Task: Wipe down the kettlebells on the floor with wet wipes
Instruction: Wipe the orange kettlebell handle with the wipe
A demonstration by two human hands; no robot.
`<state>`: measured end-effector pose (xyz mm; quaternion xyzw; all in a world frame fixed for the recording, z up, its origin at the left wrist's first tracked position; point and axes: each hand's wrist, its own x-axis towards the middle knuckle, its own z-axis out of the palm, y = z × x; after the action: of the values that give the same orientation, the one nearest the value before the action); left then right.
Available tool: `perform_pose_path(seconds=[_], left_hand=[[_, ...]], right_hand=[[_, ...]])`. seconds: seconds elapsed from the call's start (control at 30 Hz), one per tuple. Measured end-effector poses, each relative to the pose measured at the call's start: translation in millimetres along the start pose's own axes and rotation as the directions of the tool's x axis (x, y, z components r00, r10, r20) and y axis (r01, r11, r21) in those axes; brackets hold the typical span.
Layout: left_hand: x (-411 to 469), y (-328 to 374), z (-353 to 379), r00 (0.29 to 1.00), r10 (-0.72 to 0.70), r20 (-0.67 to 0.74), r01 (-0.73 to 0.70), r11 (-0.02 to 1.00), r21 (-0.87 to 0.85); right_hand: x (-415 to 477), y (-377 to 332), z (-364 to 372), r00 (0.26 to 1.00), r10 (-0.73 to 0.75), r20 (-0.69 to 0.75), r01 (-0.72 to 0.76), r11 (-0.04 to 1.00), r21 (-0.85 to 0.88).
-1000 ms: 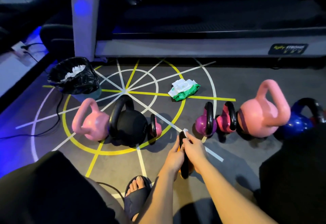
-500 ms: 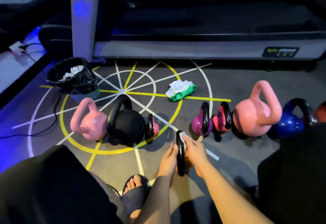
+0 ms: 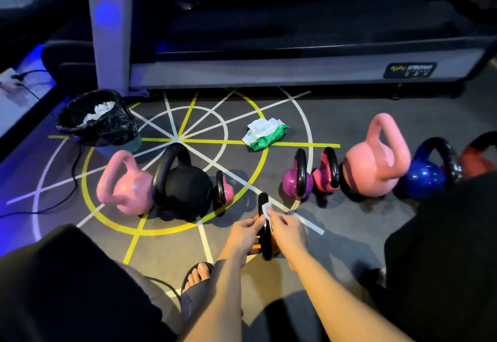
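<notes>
Scene: A person crouches on a gym floor [image 3: 349, 234], mid-way through cleaning a line of kettlebells.
Landmark: The yellow circle [image 3: 166, 232] painted on the floor. Everything below is placed from it.
Bell being cleaned: A small orange kettlebell [image 3: 262, 201] with a black handle stands just outside the circle's near-right edge, closest to the person.
Left hand: The left hand [image 3: 243, 236] curls round the handle from the left, apparently to stop the light bell tipping or turning.
Right hand: The right hand [image 3: 286, 231] pinches a white wipe [image 3: 266, 210] and lays it against the upper part of the handle.
Bell and hands: The bell sits between the two hands and touches both. Its handle top pokes out beyond the fingers.
Left group: A pink kettlebell [image 3: 126, 185], a black kettlebell [image 3: 183, 188] and a small pink one [image 3: 224, 192] stand inside the circle, near its lower arc.
Right group: The purple kettlebell [image 3: 297, 183], magenta kettlebell [image 3: 326, 175], large pink kettlebell [image 3: 376, 161] and blue kettlebell [image 3: 425, 177] stand outside the circle to the right.
Supplies: The wipe pack [image 3: 265, 134] lies on the circle's far-right arc, within reach. The lined bin [image 3: 121, 126] at its far-left edge holds crumpled used wipes [image 3: 98, 111].
Judgement: The bells split either side of the one in hand, which suggests a cleaned group and a waiting group. Which is which cannot be told.
</notes>
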<state>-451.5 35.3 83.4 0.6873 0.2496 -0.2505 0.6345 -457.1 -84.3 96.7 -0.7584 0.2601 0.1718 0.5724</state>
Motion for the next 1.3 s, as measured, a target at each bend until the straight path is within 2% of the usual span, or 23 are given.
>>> perform_pose_path(seconds=[0.1,0.23,0.37,0.47,0.7,0.9,1.0,1.07,1.13,1.23,1.3], left_hand=[[0.6,3.3,-1.7,1.000,-0.026,0.002,0.026,0.999,0.028],[-0.9,-2.0,4.4,0.998,0.015,-0.053,-0.013,1.000,0.027],[5.1,-4.8,1.6,0.997,0.037,-0.062,-0.032,0.996,0.079],[2.0,1.8,-1.3,1.000,-0.001,-0.021,0.001,1.000,0.031],[4.1,-4.7,1.2,0.999,0.026,-0.030,-0.026,1.000,0.008],[5.9,-5.5,0.0,0.999,0.028,-0.039,-0.027,0.999,0.019],[6.5,-6.7,1.1,0.999,0.031,-0.028,-0.031,0.999,0.017],[8.2,-8.8,1.9,0.999,0.035,-0.025,-0.035,0.999,0.019],[9.7,-9.4,2.8,0.999,0.030,-0.025,-0.030,0.999,0.021],[9.7,-7.4,2.9,0.999,0.023,-0.027,-0.022,1.000,0.017],[10.1,-7.1,3.3,0.999,0.017,-0.033,-0.017,1.000,0.004]], right_hand=[[-1.0,0.0,-0.2,0.999,-0.039,0.027,0.040,0.998,-0.050],[6.6,-15.8,-10.2,0.991,-0.053,0.120,0.054,0.998,-0.010],[3.7,-0.3,-3.1,1.000,-0.025,0.006,0.025,0.999,-0.023],[-11.0,23.4,5.7,0.996,-0.004,-0.093,0.006,1.000,0.016],[7.9,23.1,9.6,0.997,-0.022,-0.074,0.030,0.995,0.098],[-23.9,55.2,15.4,0.998,-0.044,-0.040,0.036,0.984,-0.177],[-20.0,60.1,15.9,0.999,-0.028,-0.033,0.022,0.989,-0.147],[-13.3,53.7,14.6,0.996,-0.035,-0.082,0.030,0.998,-0.062],[-10.7,44.4,12.5,0.990,-0.067,-0.124,0.061,0.997,-0.053],[-11.3,39.7,10.9,0.987,-0.120,-0.110,0.105,0.985,-0.136],[-12.1,46.9,10.8,0.989,-0.101,-0.105,0.073,0.967,-0.246]])
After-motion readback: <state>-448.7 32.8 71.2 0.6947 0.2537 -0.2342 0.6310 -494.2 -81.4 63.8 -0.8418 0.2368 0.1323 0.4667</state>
